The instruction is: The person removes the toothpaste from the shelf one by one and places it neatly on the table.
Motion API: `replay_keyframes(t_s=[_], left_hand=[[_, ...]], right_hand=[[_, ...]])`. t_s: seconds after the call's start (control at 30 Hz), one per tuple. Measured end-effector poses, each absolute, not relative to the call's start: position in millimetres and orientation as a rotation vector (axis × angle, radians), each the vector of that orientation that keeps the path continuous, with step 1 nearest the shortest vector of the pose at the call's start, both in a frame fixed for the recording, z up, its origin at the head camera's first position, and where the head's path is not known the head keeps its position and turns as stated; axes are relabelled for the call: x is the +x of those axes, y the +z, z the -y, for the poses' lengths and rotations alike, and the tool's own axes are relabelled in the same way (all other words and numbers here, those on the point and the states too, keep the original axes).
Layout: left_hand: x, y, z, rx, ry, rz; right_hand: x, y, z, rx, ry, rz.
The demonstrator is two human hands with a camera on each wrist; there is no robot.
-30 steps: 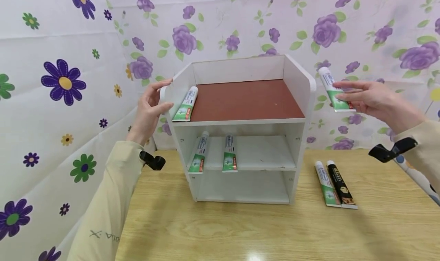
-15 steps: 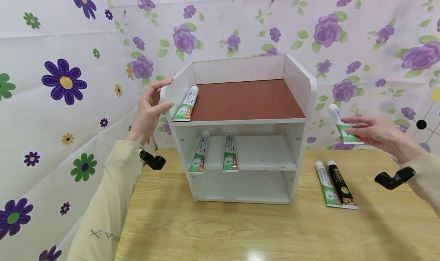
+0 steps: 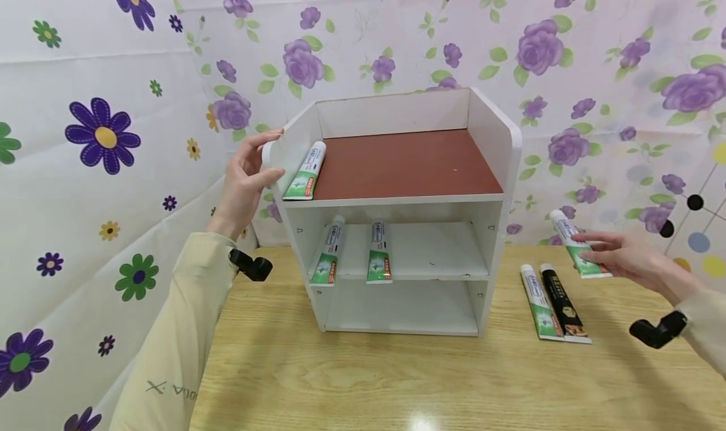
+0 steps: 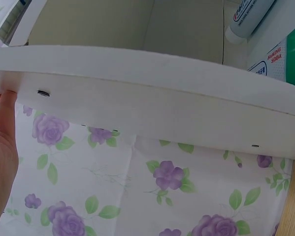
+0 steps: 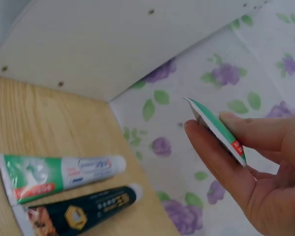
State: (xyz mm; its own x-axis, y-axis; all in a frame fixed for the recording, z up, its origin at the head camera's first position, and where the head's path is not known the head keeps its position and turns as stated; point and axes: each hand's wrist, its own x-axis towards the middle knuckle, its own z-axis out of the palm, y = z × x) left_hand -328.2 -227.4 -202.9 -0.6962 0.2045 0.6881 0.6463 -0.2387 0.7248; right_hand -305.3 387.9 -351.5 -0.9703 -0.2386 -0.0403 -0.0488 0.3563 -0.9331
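Observation:
My right hand (image 3: pixel 629 261) pinches a white and green toothpaste tube (image 3: pixel 578 245) by its flat crimped end, cap pointing up and away. In the right wrist view, thumb and fingers press the tube from both sides. Below it, a second white and green toothpaste tube (image 3: pixel 541 305) lies on the table beside a black toothpaste tube (image 3: pixel 563 302). My left hand (image 3: pixel 241 182) grips the upper left side panel of a white shelf unit (image 3: pixel 493 147), thumb and fingers either side of its edge. A toothpaste tube (image 3: pixel 305 171) rests on the brown top, against that panel.
On the middle shelf lie two more toothpaste tubes, one at the left (image 3: pixel 328 254) and one nearer the centre (image 3: pixel 379 254), both slightly overhanging the front. The bottom shelf (image 3: pixel 399 311) sits just above the wooden table (image 3: pixel 363 380). Flowered cloth (image 3: pixel 386 34) hangs behind.
My right hand has come down with its toothpaste tube, from beside the shelf unit's top to just above the tubes on the table. My left hand keeps its place on the panel.

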Motion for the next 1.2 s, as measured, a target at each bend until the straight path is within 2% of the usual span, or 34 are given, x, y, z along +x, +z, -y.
replay_keyframes(t_s=[0.37,0.8,1.2], left_hand=[[-326,-204,228,-0.994,-2.001,1.726],[-326,-205,230,-0.996,-2.019,1.719],[-327,-202,228,-1.016,-2.005,1.709]], right_hand=[[-301,-393,-404,-0.394,-1.67,-2.444],[-293,-423,-409,-0.26,-1.591,-2.395],[-292,-441,-420,-0.261,-1.652,-2.299]])
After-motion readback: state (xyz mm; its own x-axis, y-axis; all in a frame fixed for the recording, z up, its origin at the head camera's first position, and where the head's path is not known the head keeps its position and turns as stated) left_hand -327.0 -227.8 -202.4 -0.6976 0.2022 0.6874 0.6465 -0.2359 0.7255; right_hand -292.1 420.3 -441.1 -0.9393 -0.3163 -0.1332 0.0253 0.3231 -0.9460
